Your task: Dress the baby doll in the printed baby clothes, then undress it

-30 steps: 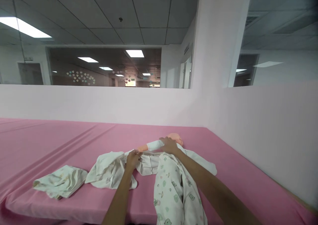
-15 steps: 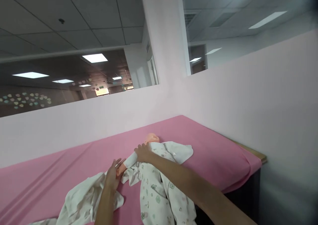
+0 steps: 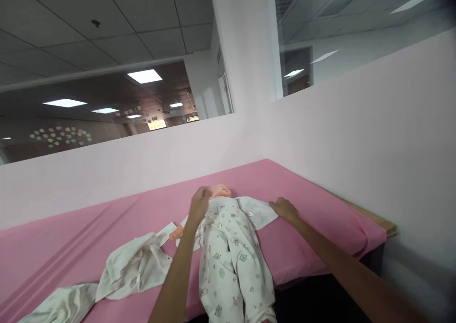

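A baby doll (image 3: 221, 190) lies on its back on the pink table (image 3: 320, 213), dressed in a white patterned sleepsuit (image 3: 230, 247). My left hand (image 3: 198, 205) hovers over the doll's shoulder and neck; it is blurred, with fingers curled. My right hand (image 3: 284, 207) rests on the far sleeve of the sleepsuit (image 3: 261, 212), fingers bent down onto the cloth. The doll's bare hand (image 3: 175, 232) sticks out to the left.
A crumpled white garment (image 3: 135, 268) lies left of the doll, and another piece of cloth (image 3: 59, 306) at the lower left. Pink partition walls (image 3: 356, 137) close the table at the back and right. The table's right edge (image 3: 381, 225) drops off.
My left hand has moved from the doll's left arm up to its shoulder. My right hand has left the doll's chest and gone to the far sleeve. The view has swung right.
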The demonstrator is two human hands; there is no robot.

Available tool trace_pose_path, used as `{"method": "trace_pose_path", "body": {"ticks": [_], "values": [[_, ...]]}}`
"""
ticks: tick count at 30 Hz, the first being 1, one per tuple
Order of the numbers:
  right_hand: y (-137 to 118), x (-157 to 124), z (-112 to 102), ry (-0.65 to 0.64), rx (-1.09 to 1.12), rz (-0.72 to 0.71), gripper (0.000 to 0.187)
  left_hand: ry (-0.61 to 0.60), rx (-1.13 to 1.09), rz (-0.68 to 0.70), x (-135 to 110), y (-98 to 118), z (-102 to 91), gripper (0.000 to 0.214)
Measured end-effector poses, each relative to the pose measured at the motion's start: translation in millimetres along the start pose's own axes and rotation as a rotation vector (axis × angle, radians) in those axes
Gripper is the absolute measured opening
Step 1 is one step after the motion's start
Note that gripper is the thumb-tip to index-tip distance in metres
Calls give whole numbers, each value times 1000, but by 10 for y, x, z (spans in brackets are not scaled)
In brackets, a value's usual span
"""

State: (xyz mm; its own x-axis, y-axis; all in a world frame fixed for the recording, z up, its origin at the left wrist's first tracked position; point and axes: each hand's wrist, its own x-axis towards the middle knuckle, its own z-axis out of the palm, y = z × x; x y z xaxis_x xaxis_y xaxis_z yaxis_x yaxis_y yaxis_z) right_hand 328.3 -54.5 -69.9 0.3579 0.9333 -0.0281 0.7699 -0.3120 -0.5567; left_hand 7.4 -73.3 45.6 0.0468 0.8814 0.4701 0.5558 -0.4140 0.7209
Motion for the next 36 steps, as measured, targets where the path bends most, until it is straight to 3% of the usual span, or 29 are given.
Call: {"method": "trace_pose_path", "body": {"ticks": [2,5,7,10,15,20,22,25,28,31,36], "values": [[11,103,54,-30,33,30,42,-197,99,80,138,147,317,33],[22,234,106,-58,72,53,38,-459,277,116,300,187,735,23],[50,303,129,-67,95,33,36,-567,393,116,373,141,942,20],[97,369,140,-56,120,-42,37,-633,523,121,425,39,1120,22],[202,454,-72,-22,87,-134,39,-628,638,118,420,-97,1126,30],[477,574,-478,126,-33,-32,36,-624,709,124,427,-158,1027,31],[581,555,-524,178,-58,31,35,-623,729,130,431,-169,1005,32],[612,430,-422,211,-75,60,33,-618,760,141,434,-170,993,33],[436,257,-237,298,-91,38,34,-622,804,143,430,-146,1020,32],[84,87,-50,385,-81,-42,40,-652,854,125,407,-92,1126,30],[-538,-164,320,367,-52,-179,57,-740,868,144,356,29,1441,29]]}}
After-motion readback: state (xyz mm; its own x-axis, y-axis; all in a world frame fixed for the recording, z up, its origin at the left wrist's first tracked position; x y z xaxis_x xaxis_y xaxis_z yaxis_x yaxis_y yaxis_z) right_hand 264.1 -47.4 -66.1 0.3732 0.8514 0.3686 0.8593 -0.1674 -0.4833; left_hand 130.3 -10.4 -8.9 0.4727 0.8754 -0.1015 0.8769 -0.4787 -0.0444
